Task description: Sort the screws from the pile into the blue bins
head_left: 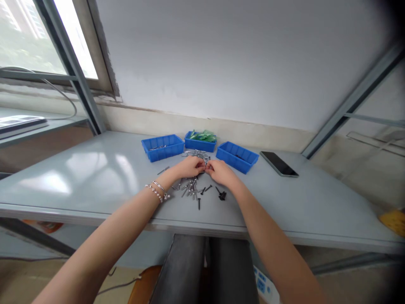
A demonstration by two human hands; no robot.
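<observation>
My left hand (pixel 191 166) and my right hand (pixel 219 170) meet at the middle of the table, fingertips pinched close together. Whatever sits between the fingers is too small to make out. Silver screws (pixel 190 188) lie in a loose pile just below my left hand. More silver screws (pixel 196 153) are spread beyond the hands, before the bins. A few black screws (pixel 199 203) are scattered nearer the table's front edge, with a small black cluster (pixel 222 196) below my right hand.
Three blue bins stand at the back: the left bin (pixel 163 153) holds some silver pieces, the middle bin (pixel 200 146) green packets (pixel 204 136), the right bin (pixel 237 162) a few dark pieces. A phone (pixel 279 164) lies to the right on the grey table (pixel 95 185).
</observation>
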